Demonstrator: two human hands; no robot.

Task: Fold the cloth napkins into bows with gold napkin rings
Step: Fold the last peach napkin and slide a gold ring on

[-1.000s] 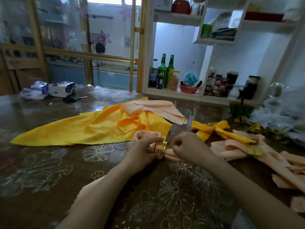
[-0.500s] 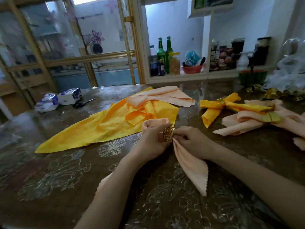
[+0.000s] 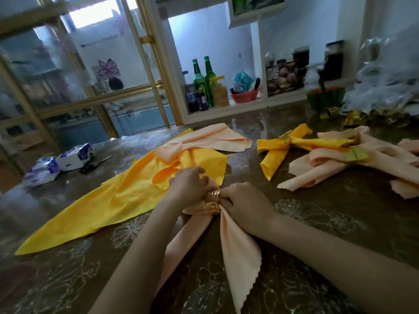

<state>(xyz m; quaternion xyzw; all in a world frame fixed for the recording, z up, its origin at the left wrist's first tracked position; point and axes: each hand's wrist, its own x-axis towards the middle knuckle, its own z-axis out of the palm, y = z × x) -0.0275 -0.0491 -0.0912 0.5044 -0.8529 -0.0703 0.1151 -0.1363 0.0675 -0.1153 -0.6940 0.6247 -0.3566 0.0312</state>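
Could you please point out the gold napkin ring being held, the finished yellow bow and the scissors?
gold napkin ring [image 3: 212,198], head view, on its patterned band.
finished yellow bow [image 3: 272,161], head view, on its lower tail.
scissors [image 3: 88,169], head view, on the dark handles.

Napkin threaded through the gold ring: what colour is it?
Peach napkin, clearest in the head view.

ringed napkin front centre | flat napkins — behind it, left | finished bows — right | spare rings behind bows

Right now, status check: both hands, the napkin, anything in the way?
Left hand grips peach napkin beside gold ring; right hand pinches the ring. Napkin threaded through, tails toward the person. Yellow napkin spread just behind the hands.
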